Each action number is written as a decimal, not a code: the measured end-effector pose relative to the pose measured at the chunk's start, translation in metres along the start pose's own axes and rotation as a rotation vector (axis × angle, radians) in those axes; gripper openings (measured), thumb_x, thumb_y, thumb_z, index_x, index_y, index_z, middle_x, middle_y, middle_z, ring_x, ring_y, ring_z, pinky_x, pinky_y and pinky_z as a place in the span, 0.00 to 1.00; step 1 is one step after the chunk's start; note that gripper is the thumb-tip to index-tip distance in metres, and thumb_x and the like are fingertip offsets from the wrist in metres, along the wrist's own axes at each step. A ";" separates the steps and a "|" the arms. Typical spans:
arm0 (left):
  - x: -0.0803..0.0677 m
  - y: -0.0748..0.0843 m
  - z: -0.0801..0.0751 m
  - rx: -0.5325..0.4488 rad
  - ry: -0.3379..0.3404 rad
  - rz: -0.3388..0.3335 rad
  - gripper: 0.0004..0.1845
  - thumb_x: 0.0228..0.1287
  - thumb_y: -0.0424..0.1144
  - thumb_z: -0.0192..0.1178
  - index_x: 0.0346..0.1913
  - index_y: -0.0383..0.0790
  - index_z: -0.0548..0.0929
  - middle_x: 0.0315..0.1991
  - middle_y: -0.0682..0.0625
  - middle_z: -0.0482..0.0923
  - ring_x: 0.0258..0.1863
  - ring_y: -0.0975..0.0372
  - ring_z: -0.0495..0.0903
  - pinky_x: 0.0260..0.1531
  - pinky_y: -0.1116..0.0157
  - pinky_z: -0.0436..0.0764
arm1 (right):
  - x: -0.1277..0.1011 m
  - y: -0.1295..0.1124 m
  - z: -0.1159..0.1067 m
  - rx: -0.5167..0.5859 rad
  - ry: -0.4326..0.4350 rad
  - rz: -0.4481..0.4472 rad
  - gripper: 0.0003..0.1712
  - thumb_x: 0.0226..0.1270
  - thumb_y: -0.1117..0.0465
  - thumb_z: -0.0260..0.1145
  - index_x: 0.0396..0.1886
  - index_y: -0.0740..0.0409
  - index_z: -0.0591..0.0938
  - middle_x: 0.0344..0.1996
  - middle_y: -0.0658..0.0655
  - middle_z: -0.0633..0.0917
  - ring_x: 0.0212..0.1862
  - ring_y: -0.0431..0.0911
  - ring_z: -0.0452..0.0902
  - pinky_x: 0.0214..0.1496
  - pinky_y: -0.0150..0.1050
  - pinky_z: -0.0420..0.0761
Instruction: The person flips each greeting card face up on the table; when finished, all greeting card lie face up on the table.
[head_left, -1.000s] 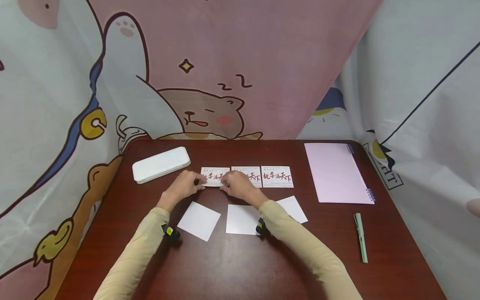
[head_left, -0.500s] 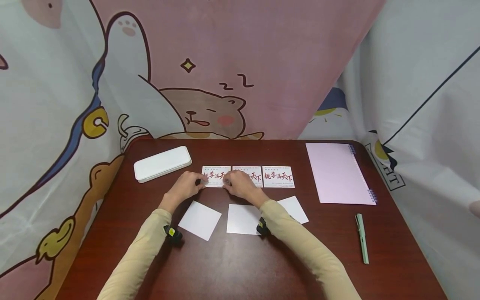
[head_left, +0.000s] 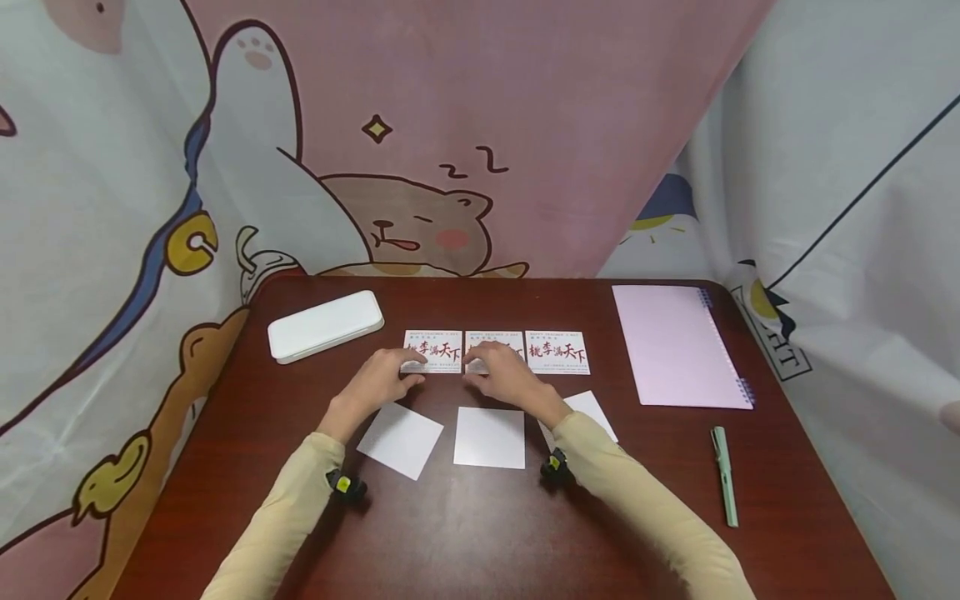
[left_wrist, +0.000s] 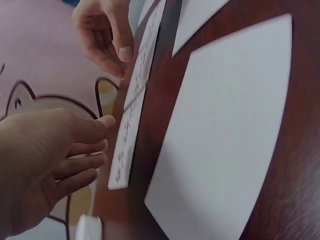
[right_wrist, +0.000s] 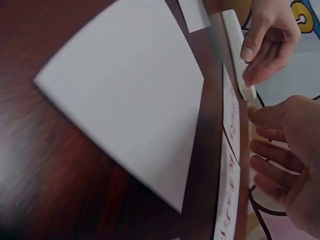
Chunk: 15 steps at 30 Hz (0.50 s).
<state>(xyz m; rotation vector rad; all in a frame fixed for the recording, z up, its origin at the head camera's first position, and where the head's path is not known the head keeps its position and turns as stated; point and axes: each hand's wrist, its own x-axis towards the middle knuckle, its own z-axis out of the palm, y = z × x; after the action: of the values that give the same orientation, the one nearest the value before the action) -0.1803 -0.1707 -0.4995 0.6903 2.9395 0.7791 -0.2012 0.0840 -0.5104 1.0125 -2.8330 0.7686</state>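
Note:
Three square white cards with red brush-style characters lie in a row near the back of the table: the left card (head_left: 444, 343), the middle card (head_left: 504, 337) and the right card (head_left: 557, 352). My left hand (head_left: 375, 382) hovers at the lower left of the left card, fingers loosely bent and holding nothing. Over the lower left part of the middle card is my right hand (head_left: 510, 377), also holding nothing; it hides some of the print. Both wrist views show gaps between thumb and fingers, as with the left hand (left_wrist: 60, 160) and the right hand (right_wrist: 287, 155).
Closer in lie three plain white cards: a tilted left one (head_left: 401, 442), a straight middle one (head_left: 490, 437) and a tilted right one (head_left: 592, 410), partly under the right forearm. A white case (head_left: 326, 326), pink spiral notebook (head_left: 681, 347) and green pen (head_left: 723, 475) flank them.
Both hands have let go of the left printed card, which now lies flat in the row. The right hand has moved right to above the middle card; the fingers of both have loosened.

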 end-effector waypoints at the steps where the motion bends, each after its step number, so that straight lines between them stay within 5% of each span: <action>1: -0.002 0.006 0.001 -0.007 -0.005 0.016 0.14 0.62 0.36 0.71 0.51 0.38 0.88 0.48 0.44 0.88 0.47 0.54 0.87 0.49 0.53 0.84 | -0.005 0.001 -0.004 0.008 -0.004 0.014 0.16 0.63 0.56 0.75 0.47 0.59 0.87 0.45 0.56 0.89 0.50 0.52 0.85 0.54 0.48 0.84; 9: -0.017 0.056 0.013 -0.080 -0.141 0.109 0.20 0.64 0.39 0.70 0.57 0.37 0.83 0.52 0.45 0.85 0.54 0.54 0.83 0.55 0.53 0.82 | -0.047 -0.010 -0.034 -0.079 -0.163 0.138 0.36 0.53 0.45 0.81 0.57 0.60 0.81 0.49 0.59 0.84 0.51 0.55 0.80 0.55 0.50 0.81; 15: -0.021 0.080 0.027 -0.012 -0.246 0.135 0.35 0.55 0.46 0.77 0.64 0.37 0.77 0.59 0.42 0.77 0.55 0.51 0.80 0.55 0.50 0.80 | -0.069 -0.021 -0.037 -0.172 -0.322 0.139 0.50 0.36 0.37 0.86 0.55 0.61 0.77 0.44 0.60 0.77 0.45 0.54 0.74 0.50 0.48 0.78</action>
<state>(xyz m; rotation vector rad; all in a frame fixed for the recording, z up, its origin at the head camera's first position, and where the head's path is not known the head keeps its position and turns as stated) -0.1250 -0.1047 -0.4869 0.9190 2.6885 0.6658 -0.1387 0.1275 -0.4823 1.0031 -3.2007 0.3872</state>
